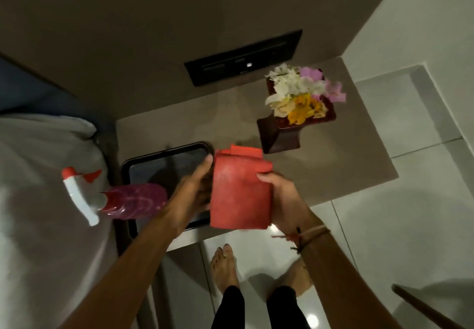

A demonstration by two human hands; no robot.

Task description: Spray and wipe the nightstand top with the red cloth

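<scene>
A folded red cloth (241,190) is held above the front edge of the beige nightstand top (333,164). My left hand (198,182) grips its left edge and my right hand (282,198) grips its right edge. A spray bottle (120,200) with pink liquid, a white trigger and a red nozzle lies on its side on the bed at the left, apart from both hands.
A dark tray (159,159) sits on the nightstand's left part, partly under my left arm. A dark vase of flowers (297,105) stands at the back right. A black wall panel (243,57) is behind. Grey bedding (38,200) is at the left, white tiled floor (410,226) at the right.
</scene>
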